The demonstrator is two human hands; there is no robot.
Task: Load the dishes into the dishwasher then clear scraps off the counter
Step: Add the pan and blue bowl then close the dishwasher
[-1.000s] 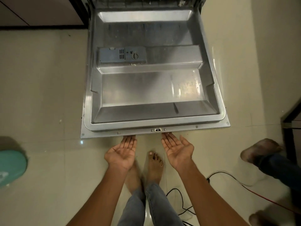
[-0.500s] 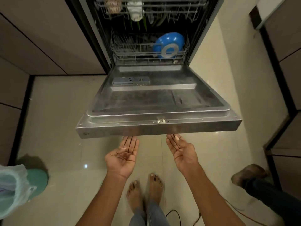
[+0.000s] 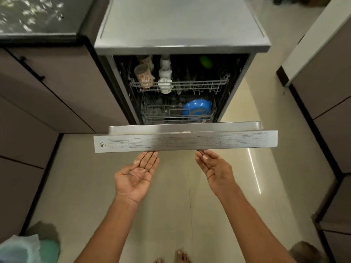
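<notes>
The steel dishwasher door hangs partly raised in front of me, its top edge with the control strip facing me. My left hand and my right hand are palm up with straight fingers, fingertips under the door's edge. Inside, a blue bowl stands in the lower rack. Patterned cups and a white item sit in the upper rack, with something green further back.
The grey dishwasher top joins a dark speckled counter on the left. Brown cabinets line the left and right sides. A teal bin with a plastic bag stands at bottom left. My bare toes show below.
The door has swung upward from lying flat to about half raised, with both palms lifting under its edge. My view has risen, so the dishwasher top and racks now show.
</notes>
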